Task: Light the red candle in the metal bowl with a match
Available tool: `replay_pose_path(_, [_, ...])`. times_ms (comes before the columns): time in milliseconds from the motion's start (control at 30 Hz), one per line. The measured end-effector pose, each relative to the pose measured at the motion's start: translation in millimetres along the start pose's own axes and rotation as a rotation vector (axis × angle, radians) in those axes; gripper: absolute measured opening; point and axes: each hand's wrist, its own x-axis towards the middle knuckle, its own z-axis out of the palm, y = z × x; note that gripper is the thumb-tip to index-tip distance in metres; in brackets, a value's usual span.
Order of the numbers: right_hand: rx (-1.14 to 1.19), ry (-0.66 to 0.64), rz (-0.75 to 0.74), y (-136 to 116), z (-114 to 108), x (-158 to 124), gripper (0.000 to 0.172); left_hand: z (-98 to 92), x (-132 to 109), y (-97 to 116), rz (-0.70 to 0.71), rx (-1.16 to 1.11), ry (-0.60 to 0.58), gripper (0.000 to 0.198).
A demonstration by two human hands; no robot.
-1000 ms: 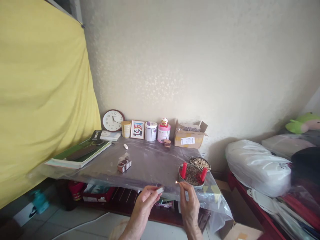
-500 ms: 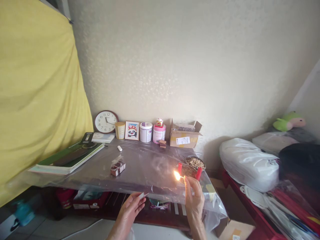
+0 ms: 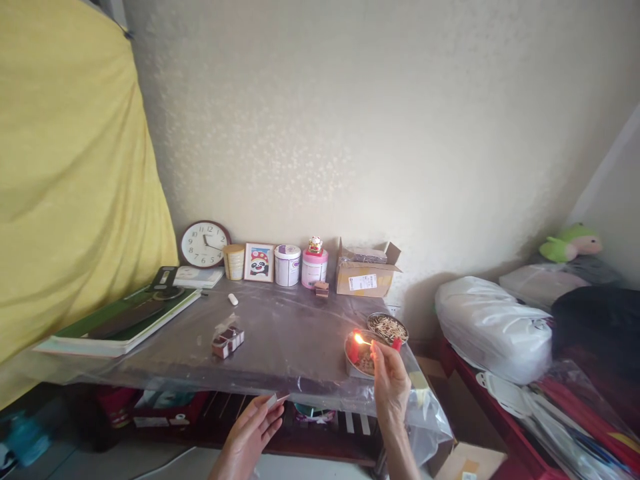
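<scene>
Nearest, below the table edge, a small matchbox [image 3: 277, 399] is pinched between the fingertips of the left hand [image 3: 250, 433]. A burning match [image 3: 363, 341] is gripped by the closed fingers of the right hand [image 3: 390, 383], and its flame is held over a metal bowl [image 3: 349, 365], where a red candle [image 3: 397, 344] stands at the rim. Just behind, a dish of matchsticks [image 3: 387, 328] is seen. The table [image 3: 290, 333] is covered with a clear plastic sheet, and a pack of matchboxes [image 3: 227, 340] lies on it to the left. By the wall a clock [image 3: 205, 244] with numerals, a panda picture [image 3: 259, 262] and a cardboard box [image 3: 365, 277] are placed. The label on the box is too small to be read.
</scene>
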Motion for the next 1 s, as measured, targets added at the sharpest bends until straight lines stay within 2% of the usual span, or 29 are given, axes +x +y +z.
replay_pose_path(400, [0.195, 0.026, 0.251, 4, 7, 10, 0.032, -5.7, 4, -4, -0.012, 0.019, 0.009, 0.029])
replay_pose_path(633, [0.230, 0.008, 0.254, 13, 13, 17, 0.033, -4.4, 7, -4, -0.016, 0.035, 0.013, 0.030])
replay_pose_path(1000, [0.155, -0.001, 0.211, 19, 16, 19, 0.035, -7.5, 9, -4, -0.042, -0.016, 0.010, 0.029])
